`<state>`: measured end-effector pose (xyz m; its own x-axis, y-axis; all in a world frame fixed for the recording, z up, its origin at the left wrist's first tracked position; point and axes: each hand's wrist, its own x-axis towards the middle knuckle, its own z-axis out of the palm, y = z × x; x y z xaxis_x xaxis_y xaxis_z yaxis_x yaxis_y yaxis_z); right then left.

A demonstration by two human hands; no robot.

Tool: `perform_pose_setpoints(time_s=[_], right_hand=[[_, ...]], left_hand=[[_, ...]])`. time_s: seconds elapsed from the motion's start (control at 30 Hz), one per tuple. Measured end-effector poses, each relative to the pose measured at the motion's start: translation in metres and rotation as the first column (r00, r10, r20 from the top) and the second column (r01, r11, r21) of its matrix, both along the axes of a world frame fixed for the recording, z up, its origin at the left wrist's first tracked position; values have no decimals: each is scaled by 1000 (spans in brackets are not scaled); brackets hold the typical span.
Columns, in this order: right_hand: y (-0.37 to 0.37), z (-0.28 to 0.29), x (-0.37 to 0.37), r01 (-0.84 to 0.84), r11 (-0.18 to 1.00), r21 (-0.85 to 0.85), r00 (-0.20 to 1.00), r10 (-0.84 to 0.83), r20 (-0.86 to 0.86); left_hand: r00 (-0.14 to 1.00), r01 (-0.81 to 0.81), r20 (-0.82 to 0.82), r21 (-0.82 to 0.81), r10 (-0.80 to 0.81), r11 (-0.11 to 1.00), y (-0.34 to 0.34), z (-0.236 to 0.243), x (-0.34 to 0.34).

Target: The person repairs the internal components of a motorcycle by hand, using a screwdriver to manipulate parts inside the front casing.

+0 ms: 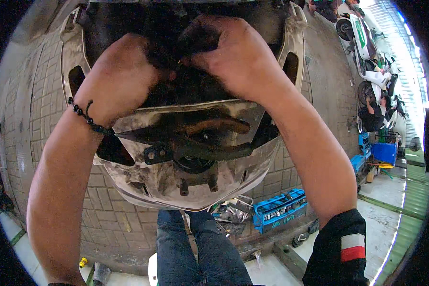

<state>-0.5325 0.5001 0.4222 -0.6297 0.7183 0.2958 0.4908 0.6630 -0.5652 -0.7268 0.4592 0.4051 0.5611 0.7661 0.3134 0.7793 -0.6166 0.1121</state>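
A dirty white plastic body section of a two-wheeler [124, 171] is before me, with a dark cavity [167, 90] at the top. My left hand [121, 71] reaches into its left side, a beaded bracelet at the wrist; its fingertips are lost in shadow. My right hand [229, 57] is beside it in the cavity, fingers curled, whatever is in them too dark to make out. Long-nosed pliers [214, 126] with worn brown and dark grips lie on the panel below both hands. A dark bracket with bolts [157, 155] is near their jaws.
A blue cantilever toolbox [279, 209] with sockets stands on paving [109, 205] beside loose tools [231, 212] and my legs [176, 243]. At right are scooters [352, 33], another person in dark clothing [372, 117], a blue bin [383, 152] and a corrugated wall [410, 95].
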Motion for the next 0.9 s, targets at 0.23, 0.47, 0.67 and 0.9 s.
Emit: perform_pose_setpoints(time_s=[0.23, 0.47, 0.67, 0.9], right_hand=[[3, -5, 1, -1, 1000, -8, 998, 0, -57], [7, -9, 2, -67, 995, 76, 993, 60, 98], [7, -8, 2, -70, 991, 112, 994, 59, 94], [10, -11, 1, -58, 995, 81, 998, 57, 23]], left_hand=[[981, -64, 178, -84, 78, 994, -9, 13, 14], [996, 57, -76, 148, -46, 987, -4, 3, 4], [990, 85, -127, 198, -60, 977, -3, 4, 4], [995, 47, -91, 114, -36, 992, -6, 11, 7]])
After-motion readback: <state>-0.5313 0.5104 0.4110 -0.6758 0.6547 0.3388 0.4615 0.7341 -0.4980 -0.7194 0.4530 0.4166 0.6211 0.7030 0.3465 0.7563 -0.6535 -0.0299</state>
